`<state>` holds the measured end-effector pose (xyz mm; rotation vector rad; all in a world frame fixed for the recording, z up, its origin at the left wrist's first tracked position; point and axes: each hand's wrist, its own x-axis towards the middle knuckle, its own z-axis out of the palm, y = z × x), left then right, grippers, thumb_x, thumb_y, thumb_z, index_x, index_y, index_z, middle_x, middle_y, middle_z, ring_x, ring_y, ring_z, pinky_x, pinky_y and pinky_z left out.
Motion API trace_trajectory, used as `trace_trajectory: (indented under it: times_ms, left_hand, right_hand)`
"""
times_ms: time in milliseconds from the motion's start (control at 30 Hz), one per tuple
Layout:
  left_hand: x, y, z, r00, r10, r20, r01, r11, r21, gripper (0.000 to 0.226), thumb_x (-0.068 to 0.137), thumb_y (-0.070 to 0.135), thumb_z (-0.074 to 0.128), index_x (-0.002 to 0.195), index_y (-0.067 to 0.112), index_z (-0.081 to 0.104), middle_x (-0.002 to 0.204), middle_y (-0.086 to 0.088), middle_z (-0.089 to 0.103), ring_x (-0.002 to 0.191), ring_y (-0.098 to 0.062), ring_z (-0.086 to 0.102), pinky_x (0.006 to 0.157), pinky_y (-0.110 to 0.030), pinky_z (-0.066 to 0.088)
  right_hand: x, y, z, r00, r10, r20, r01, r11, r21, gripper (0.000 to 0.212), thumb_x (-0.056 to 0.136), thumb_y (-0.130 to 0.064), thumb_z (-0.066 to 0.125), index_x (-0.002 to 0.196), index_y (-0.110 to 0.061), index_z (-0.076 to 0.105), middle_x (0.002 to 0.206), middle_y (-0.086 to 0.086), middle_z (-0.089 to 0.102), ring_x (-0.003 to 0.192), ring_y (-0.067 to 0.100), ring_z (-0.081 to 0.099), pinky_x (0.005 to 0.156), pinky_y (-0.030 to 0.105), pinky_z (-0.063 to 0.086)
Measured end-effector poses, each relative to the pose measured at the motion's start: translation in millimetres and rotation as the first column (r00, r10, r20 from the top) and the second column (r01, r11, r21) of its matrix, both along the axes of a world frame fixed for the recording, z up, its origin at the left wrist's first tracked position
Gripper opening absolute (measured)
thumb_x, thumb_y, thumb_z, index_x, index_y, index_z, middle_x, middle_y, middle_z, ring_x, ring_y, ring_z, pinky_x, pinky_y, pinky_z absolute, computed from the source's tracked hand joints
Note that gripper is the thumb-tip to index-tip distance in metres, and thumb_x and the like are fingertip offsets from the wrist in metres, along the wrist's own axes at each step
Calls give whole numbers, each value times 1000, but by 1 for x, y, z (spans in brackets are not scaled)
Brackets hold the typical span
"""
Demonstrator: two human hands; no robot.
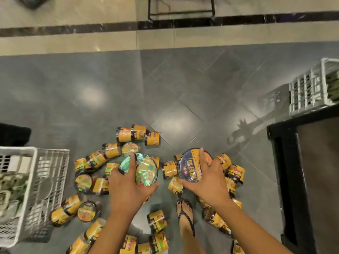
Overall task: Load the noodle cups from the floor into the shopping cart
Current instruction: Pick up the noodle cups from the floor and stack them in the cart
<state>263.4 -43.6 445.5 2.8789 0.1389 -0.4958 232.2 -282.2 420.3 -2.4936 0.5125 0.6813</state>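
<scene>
A glossy grey tiled floor (pixel 174 85) fills most of the head view, meeting a band of beige tiles toward 12 o'clock. At 3 to 4 o'clock stands a black-rimmed boxy structure (pixel 286 162); what it is cannot be told. A white slatted plastic crate (pixel 53 173) sits at 8 to 9 o'clock and a second white lattice crate (pixel 308 92) at 2 o'clock. A thin black metal frame (pixel 180 14) stands at 12 o'clock.

Many yellow-and-black noodle cups (pixel 111 150) lie scattered on the floor from the centre down to 6 o'clock, most on their sides, many touching.

The left hand (pixel 126 184), just left of centre toward 7 o'clock, grips a green-lidded noodle cup (pixel 146 171) from above, fingers spread across the shiny lid and thumb hooked on its near rim. The right hand (pixel 207 182), toward 5 o'clock, clasps a blue-lidded noodle cup (pixel 189 164) the same way, its fingers splayed over the top.

A foot in a black flip-flop sandal (pixel 186 215) stands at 6 o'clock among the cups.
</scene>
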Motion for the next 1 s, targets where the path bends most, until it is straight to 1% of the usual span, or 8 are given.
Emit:
trace_trajectory:
  times_ms: [267, 367, 500, 567, 667, 833, 933, 1000]
  left_hand:
    - [-142, 83, 146, 997, 75, 35, -77, 994, 79, 122, 49, 94, 49, 152, 37, 20, 96, -16, 45, 88, -34, 47, 71, -41, 48]
    - [-208, 116, 182, 983, 170, 69, -176, 981, 88, 121, 48, 94, 49, 152, 40, 17, 103, -20, 49, 93, -37, 49, 73, -42, 49]
    - [-311, 156, 215, 931, 342, 129, -350, 935, 50, 120, 48, 92, 54, 151, 41, 18, 100, -17, 47, 92, -35, 47, 76, -42, 49]
    - [-367, 177, 228, 884, 448, 138, -457, 888, 46, 119, 48, 97, 44, 151, 41, 20, 105, -16, 45, 96, -35, 46, 81, -42, 47]
    - [-456, 208, 242, 786, 597, 163, -610, 791, 45, 121, 46, 102, 31, 150, 41, 25, 106, -15, 44, 96, -36, 47, 84, -42, 45]
    - [-599, 251, 260, 571, 802, 177, -819, 572, 50, 122, 43, 98, 42, 150, 45, 19, 111, -12, 44, 101, -33, 46, 89, -41, 44]
    - [-677, 260, 271, 391, 899, 199, -919, 395, 22, 122, 42, 95, 49, 150, 45, 18, 119, -14, 43, 105, -34, 44, 94, -42, 41]
    - [-723, 260, 279, 238, 949, 205, -968, 250, -33, 123, 44, 89, 60, 149, 46, 17, 121, -13, 40, 109, -33, 39, 96, -40, 39]
  right_hand:
    - [-83, 82, 126, 961, 272, 45, -274, 960, 50, 124, 55, -86, 53, 153, -32, -1, 129, 16, 37, 120, 36, 40, 98, 38, 41]
    - [-121, 118, 168, 910, 403, 102, -412, 907, 92, 125, 60, -79, 65, 153, -30, -2, 137, 14, 35, 127, 34, 36, 102, 35, 38]
    - [-182, 171, 208, 831, 530, 171, -548, 832, 89, 124, 60, -81, 64, 152, -35, -4, 142, 13, 27, 133, 32, 30, 105, 37, 36]
    - [-217, 199, 222, 791, 574, 211, -598, 799, 67, 124, 58, -83, 63, 153, -35, -1, 142, 14, 28, 132, 33, 31, 103, 36, 37]
    - [-270, 245, 239, 740, 620, 263, -653, 755, 58, 124, 49, -89, 51, 153, -37, 7, 137, 14, 30, 129, 34, 34, 100, 36, 38]
    - [-364, 326, 259, 572, 761, 308, -813, 575, 89, 123, 52, -85, 61, 153, -35, 12, 133, 12, 33, 126, 31, 35, 98, 32, 36]
    - [-419, 372, 263, 442, 848, 292, -897, 427, 118, 128, 45, -90, 47, 153, -37, 6, 128, 10, 36, 122, 26, 37, 88, 25, 34]
    - [-453, 401, 264, 386, 872, 302, -918, 331, 217, 126, 48, -85, 62, 152, -41, 8, 133, 4, 30, 130, 22, 34, 100, 26, 35]
